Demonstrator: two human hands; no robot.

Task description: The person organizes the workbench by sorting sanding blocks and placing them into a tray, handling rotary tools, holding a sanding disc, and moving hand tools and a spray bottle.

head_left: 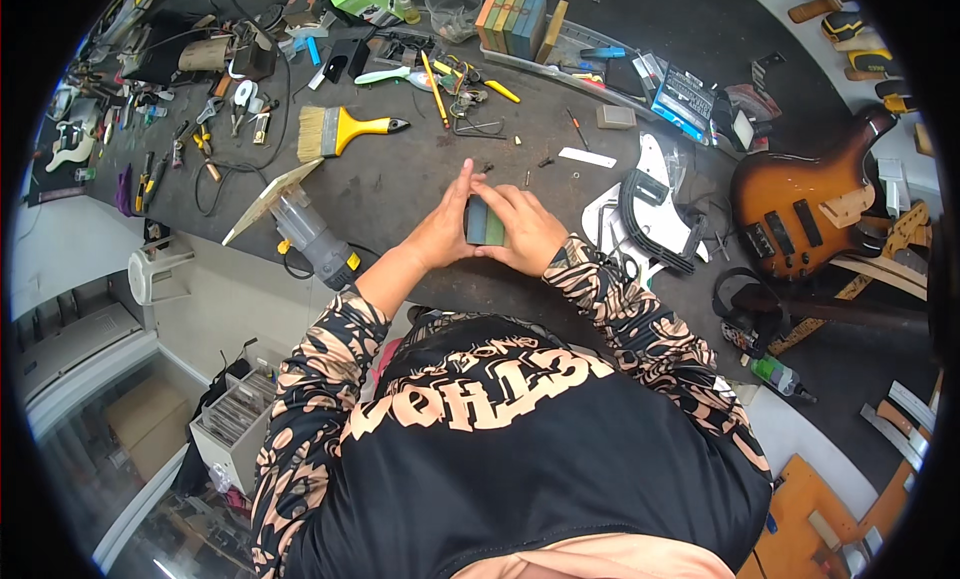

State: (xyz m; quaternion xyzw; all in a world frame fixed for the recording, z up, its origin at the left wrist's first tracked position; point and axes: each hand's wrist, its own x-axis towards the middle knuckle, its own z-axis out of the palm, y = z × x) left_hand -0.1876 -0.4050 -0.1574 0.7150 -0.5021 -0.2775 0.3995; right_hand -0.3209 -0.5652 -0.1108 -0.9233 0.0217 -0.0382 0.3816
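Near the front edge of the bench, a small block with blue-grey and green bands (486, 225) stands between my hands. My left hand (440, 227) presses on its left side, fingers pointing away from me. On the other side my right hand (522, 227) grips it, with fingers bent over the top so that part of the block is hidden. Several small screws (546, 162) lie just beyond my fingertips. Farther off to the left rests a wide paintbrush with a yellow handle (358, 126).
A trim router with a clear base (318, 241) sits left of my forearm. To the right are a white pickguard (610, 227), a black clamp-like frame (655, 219) and a sunburst guitar body (800, 204). Striped coloured blocks (512, 21) stand at the back near a clear tray (580, 64).
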